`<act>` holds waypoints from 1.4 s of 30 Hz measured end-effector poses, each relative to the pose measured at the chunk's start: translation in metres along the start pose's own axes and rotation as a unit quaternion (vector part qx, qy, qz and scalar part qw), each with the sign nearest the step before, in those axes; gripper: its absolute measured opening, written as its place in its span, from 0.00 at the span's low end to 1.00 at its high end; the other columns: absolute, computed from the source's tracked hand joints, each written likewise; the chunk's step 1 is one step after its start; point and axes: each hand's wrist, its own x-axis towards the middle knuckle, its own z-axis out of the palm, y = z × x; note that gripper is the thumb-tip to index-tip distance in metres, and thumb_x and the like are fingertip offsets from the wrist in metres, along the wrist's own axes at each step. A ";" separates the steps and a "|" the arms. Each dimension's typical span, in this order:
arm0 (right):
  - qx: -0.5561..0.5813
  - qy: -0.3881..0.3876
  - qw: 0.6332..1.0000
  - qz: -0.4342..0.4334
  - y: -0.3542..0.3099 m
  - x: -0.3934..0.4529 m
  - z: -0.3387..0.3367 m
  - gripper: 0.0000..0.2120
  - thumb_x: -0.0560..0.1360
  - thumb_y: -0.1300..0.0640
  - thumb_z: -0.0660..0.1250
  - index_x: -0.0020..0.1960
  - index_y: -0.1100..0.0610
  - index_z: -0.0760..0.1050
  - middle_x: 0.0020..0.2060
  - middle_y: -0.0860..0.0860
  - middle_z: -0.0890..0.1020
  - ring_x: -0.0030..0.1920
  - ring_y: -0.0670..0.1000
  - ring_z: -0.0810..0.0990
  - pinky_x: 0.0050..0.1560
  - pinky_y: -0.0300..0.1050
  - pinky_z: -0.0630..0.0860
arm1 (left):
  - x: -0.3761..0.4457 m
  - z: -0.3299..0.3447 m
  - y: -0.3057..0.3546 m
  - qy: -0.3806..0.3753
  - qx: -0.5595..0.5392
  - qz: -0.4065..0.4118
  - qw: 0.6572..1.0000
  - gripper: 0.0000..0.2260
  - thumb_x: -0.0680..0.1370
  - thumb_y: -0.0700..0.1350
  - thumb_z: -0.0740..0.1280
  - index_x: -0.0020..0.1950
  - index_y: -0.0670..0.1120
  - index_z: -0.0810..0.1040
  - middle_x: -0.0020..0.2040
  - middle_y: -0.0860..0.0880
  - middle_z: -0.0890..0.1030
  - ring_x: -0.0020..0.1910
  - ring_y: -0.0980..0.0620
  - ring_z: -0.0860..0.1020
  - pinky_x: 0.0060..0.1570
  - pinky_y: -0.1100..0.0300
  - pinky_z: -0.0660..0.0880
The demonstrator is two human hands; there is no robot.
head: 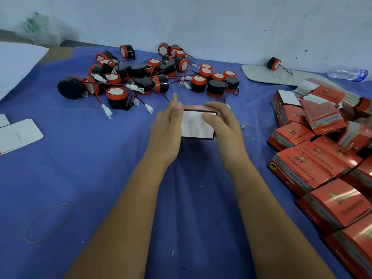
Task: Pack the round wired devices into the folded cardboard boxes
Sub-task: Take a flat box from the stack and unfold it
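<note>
Both hands hold one red cardboard box (198, 125) above the blue tablecloth (100, 178), its white inner flap facing the camera. The left hand (166, 127) presses its side with straight fingers; the right hand (222, 125) curls over the top. Round red-and-black wired devices (149, 75) lie heaped beyond; finished boxes (322, 158) pile up at right.

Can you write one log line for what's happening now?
left hand: steadies box | right hand: grips box | devices: piled behind, unpacked

glossy cardboard boxes (314, 168), blue cloth (100, 168)
</note>
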 end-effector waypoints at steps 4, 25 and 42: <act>-0.012 -0.051 0.998 -0.045 -0.001 0.002 0.021 0.21 0.69 0.64 0.64 0.61 0.52 0.72 0.60 0.49 0.76 0.61 0.47 0.77 0.57 0.42 0.77 | 0.001 -0.018 0.004 0.006 -0.182 -0.093 0.979 0.23 0.69 0.65 0.62 0.58 0.55 0.82 0.54 0.50 0.84 0.54 0.49 0.81 0.53 0.52 0.78; -0.355 -0.196 0.907 -0.115 0.029 0.098 0.171 0.20 0.80 0.54 0.59 0.69 0.62 0.70 0.64 0.61 0.73 0.66 0.63 0.67 0.65 0.57 0.63 | 0.024 -0.036 -0.009 0.470 -0.326 -0.030 0.820 0.26 0.73 0.39 0.75 0.63 0.49 0.64 0.55 0.54 0.76 0.48 0.66 0.79 0.40 0.73 0.75; -0.193 0.095 0.976 -0.020 0.036 0.038 0.040 0.30 0.71 0.56 0.74 0.70 0.50 0.67 0.60 0.43 0.75 0.57 0.43 0.75 0.56 0.32 0.72 | 0.020 -0.033 -0.017 0.303 -0.137 -0.011 0.943 0.25 0.68 0.42 0.76 0.62 0.51 0.72 0.56 0.51 0.79 0.53 0.57 0.79 0.47 0.61 0.78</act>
